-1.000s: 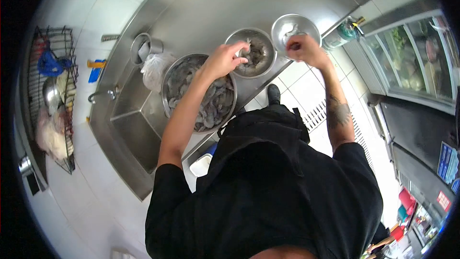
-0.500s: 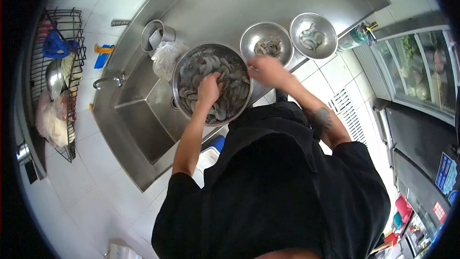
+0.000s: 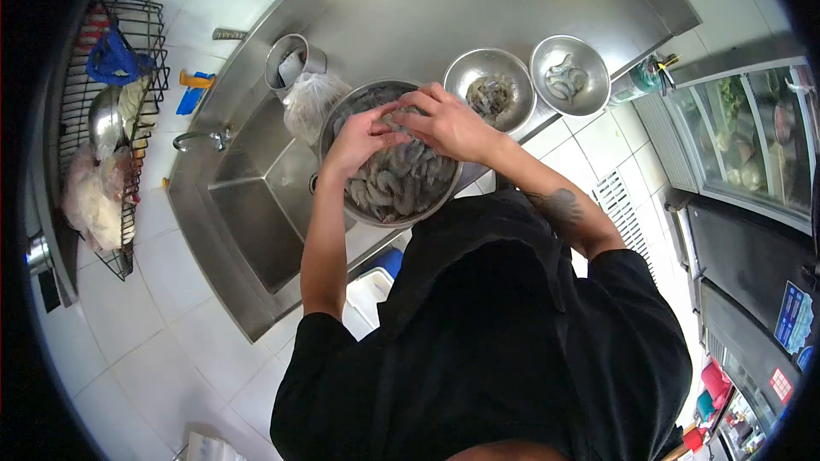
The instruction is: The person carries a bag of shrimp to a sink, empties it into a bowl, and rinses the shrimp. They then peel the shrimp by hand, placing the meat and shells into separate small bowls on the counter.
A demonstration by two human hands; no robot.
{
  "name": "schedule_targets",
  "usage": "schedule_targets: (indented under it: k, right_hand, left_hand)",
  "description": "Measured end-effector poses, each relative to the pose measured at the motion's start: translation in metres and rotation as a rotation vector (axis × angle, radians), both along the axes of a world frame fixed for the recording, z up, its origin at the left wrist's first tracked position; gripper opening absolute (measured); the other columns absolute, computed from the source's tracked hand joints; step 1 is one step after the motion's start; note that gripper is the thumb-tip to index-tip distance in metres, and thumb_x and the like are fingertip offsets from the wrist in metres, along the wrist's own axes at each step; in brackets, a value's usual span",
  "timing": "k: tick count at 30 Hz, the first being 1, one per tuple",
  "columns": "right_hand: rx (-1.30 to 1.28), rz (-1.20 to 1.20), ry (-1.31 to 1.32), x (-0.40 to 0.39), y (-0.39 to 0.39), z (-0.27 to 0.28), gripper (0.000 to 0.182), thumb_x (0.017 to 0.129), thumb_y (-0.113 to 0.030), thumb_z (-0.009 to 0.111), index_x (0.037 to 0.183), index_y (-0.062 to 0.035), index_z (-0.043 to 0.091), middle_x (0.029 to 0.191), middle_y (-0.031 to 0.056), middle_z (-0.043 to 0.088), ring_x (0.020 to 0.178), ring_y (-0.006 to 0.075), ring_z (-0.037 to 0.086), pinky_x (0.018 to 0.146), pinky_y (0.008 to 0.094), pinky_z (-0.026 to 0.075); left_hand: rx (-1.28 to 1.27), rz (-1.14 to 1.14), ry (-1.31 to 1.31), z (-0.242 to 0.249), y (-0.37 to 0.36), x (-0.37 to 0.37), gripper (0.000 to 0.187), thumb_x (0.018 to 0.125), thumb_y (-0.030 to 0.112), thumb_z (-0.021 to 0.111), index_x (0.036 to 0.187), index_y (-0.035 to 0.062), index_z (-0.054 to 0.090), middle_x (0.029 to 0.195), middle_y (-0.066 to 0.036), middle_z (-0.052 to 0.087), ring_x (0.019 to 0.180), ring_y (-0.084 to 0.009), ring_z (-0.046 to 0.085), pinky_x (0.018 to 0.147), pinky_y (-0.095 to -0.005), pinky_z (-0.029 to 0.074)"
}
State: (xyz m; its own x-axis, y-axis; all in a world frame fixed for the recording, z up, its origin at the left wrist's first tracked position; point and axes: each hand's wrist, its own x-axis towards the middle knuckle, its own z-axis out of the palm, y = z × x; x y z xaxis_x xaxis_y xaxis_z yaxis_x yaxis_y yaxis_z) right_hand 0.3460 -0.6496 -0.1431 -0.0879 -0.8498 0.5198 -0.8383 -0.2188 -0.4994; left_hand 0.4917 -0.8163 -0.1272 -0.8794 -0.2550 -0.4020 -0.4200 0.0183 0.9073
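Closest in, both hands meet over the big bowl of raw shrimp. The shrimp are grey, curled and glossy, piled almost to the rim. The left hand and right hand have their fingers pinched together around one shrimp just above the pile, fingertips nearly touching; the shrimp is mostly hidden, so can't tell exactly how it's gripped.

The bowl sits at the worktop edge, right beside the sink. A clear bag and a steel cup are just behind it on the left. Further along on the right are a mid bowl with grey bits and a small bowl holding a few pale shrimp.
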Motion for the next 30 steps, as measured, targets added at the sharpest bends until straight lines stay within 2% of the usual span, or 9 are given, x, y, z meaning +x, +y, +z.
schedule_targets:
  k: [6,9,11,13,16,18,21,28,30]
  right_hand:
    - [-0.049,0.045,0.128,-0.044,0.031,-0.001,0.04,0.067,-0.011,0.072,0.107,-0.0084,0.065,0.114,0.008,0.061,0.111,0.0304,0.054,0.09,0.0423,0.048]
    - [-0.208,0.057,-0.042,-0.064,0.051,-0.009,0.029,0.078,-0.014,0.068,0.105,-0.0054,0.066,0.107,0.0121,0.063,0.107,0.0305,0.057,0.091,0.0429,0.046]
    - [-0.091,-0.042,-0.029,-0.068,0.07,-0.02,0.023,0.087,-0.028,0.062,0.102,-0.011,0.066,0.104,0.0071,0.064,0.111,0.0271,0.054,0.086,0.0446,0.041]
    - [0.023,-0.096,-0.032,-0.073,0.085,-0.026,0.022,0.088,-0.032,0.059,0.101,-0.0156,0.065,0.101,-0.0004,0.065,0.114,0.022,0.052,0.08,0.0444,0.037]
    - [0.091,-0.23,-0.066,-0.085,0.092,-0.053,0.024,0.086,-0.036,0.06,0.091,-0.0133,0.067,0.093,0.0034,0.066,0.099,0.0267,0.056,0.075,0.0531,0.04]
    - [0.088,-0.355,-0.108,-0.09,0.099,-0.068,0.022,0.083,-0.034,0.061,0.085,-0.0129,0.067,0.089,0.0034,0.066,0.096,0.0269,0.057,0.073,0.054,0.041]
    - [0.004,-0.395,-0.23,-0.097,0.099,-0.089,0.019,0.079,-0.032,0.062,0.078,-0.013,0.066,0.082,0.0035,0.066,0.092,0.0267,0.059,0.075,0.0541,0.042]
    - [-0.008,-0.507,-0.614,-0.089,0.073,-0.126,0.019,0.072,-0.027,0.067,0.077,-0.0085,0.071,0.075,0.0152,0.066,0.071,0.0343,0.064,0.062,0.0427,0.05]
    - [0.169,-0.571,-0.655,-0.077,0.082,-0.11,0.021,0.073,-0.029,0.068,0.08,-0.0093,0.072,0.077,0.015,0.068,0.072,0.0332,0.065,0.067,0.0439,0.05]
  left_hand:
    - [0.271,-0.38,0.018,0.017,0.006,-0.059,0.072,0.084,0.002,0.067,0.146,-0.0004,0.03,0.11,-0.009,0.063,0.085,-0.0128,0.064,0.071,-0.0244,0.049]
    - [0.386,-0.358,0.01,0.007,0.026,-0.094,0.081,0.084,0.005,0.068,0.149,-0.0018,0.021,0.113,-0.009,0.062,0.087,-0.0138,0.063,0.075,-0.0271,0.051]
    - [0.425,-0.366,0.006,0.011,0.045,-0.112,0.084,0.083,0.004,0.068,0.15,-0.0011,0.018,0.111,-0.009,0.064,0.083,-0.0128,0.062,0.071,-0.0245,0.05]
    - [0.328,-0.43,-0.04,0.011,0.055,-0.128,0.082,0.084,0.004,0.069,0.149,-0.0015,0.02,0.103,-0.008,0.066,0.083,-0.0127,0.062,0.07,-0.0231,0.049]
    - [0.116,-0.447,0.008,-0.024,0.049,-0.144,0.065,0.086,0.006,0.068,0.142,-0.0039,0.037,0.097,-0.007,0.067,0.082,-0.0118,0.062,0.071,-0.0241,0.05]
    - [-0.375,-0.458,0.008,-0.039,0.052,-0.157,0.042,0.088,0.007,0.068,0.125,-0.0073,0.057,0.093,-0.007,0.066,0.08,-0.0109,0.06,0.072,-0.0252,0.05]
    - [-0.418,-0.443,0.058,-0.042,0.076,-0.17,0.028,0.089,0.008,0.066,0.111,-0.0092,0.065,0.091,-0.005,0.067,0.079,-0.0107,0.059,0.073,-0.0266,0.05]
    - [-0.788,-0.545,0.211,-0.059,0.081,-0.174,0.027,0.091,0.011,0.063,0.108,-0.0101,0.064,0.079,-0.014,0.069,0.07,-0.0147,0.062,0.066,-0.0318,0.051]
    - [-0.8,-0.355,0.363,-0.071,0.074,-0.167,0.025,0.091,0.01,0.063,0.105,-0.0101,0.065,0.079,-0.013,0.069,0.068,-0.0164,0.062,0.064,-0.0307,0.052]
